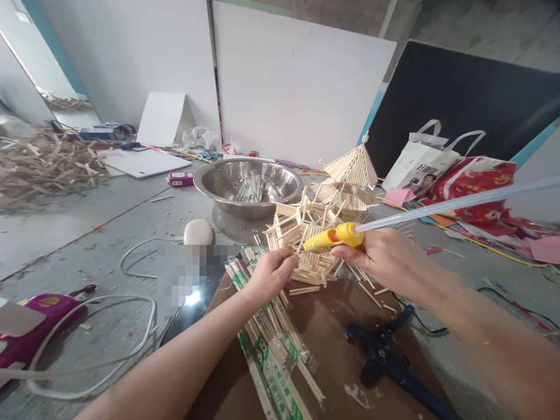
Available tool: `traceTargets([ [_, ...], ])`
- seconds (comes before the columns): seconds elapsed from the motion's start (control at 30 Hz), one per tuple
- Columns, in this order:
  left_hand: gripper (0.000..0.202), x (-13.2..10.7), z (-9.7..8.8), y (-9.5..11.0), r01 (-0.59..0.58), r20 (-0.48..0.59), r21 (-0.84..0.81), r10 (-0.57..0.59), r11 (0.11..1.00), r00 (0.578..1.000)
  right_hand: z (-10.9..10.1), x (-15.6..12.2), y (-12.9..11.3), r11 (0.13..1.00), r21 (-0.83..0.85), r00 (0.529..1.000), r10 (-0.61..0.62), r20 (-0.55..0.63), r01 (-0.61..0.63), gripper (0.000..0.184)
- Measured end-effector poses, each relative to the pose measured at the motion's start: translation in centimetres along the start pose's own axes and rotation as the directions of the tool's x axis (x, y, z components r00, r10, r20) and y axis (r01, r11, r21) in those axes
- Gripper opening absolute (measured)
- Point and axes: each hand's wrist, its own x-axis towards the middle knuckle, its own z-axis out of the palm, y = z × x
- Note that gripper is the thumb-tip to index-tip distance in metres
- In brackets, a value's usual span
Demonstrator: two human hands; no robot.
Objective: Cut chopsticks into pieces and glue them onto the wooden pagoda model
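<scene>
My right hand [380,259] is wrapped round a yellow glue gun [328,238], with a long clear glue stick [441,204] running out of its back to the right. The gun's nozzle end points left, toward my left hand [276,269]. That hand is closed in a pinch; what lies between its fingertips is too small to make out. Right behind both hands stands a structure of wooden chopsticks [291,224]. Beneath my left forearm lie several wrapped chopsticks [273,350] with green print, on a brown board [332,326].
Dark blue cutter-like pliers [389,356] lie at the right of the board. Behind are a steel basin [245,201] with chopstick packs and a cone-roofed stick model [352,166]. Cables, a purple device [48,318], a stick pile [48,169] and bags [420,160] lie around.
</scene>
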Motion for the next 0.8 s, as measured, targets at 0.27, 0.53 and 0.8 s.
traceTargets([
  [0.27,0.027,0.1,0.2,-0.3,0.025,0.014,-0.046,-0.024,0.999,1.000,-0.1,-0.3,1.0,0.990,0.140,1.000,0.025,0.010,-0.026,0.043],
  [0.53,0.028,0.1,0.4,-0.1,0.092,0.030,-0.080,-0.090,0.993,0.995,-0.4,-0.9,0.9,0.986,0.160,0.998,0.056,-0.021,-0.052,0.045],
  [0.8,0.029,0.1,0.6,-0.2,0.106,0.033,-0.100,-0.103,0.989,0.994,0.1,-1.5,1.7,0.976,0.213,0.992,0.060,-0.113,-0.035,0.043],
])
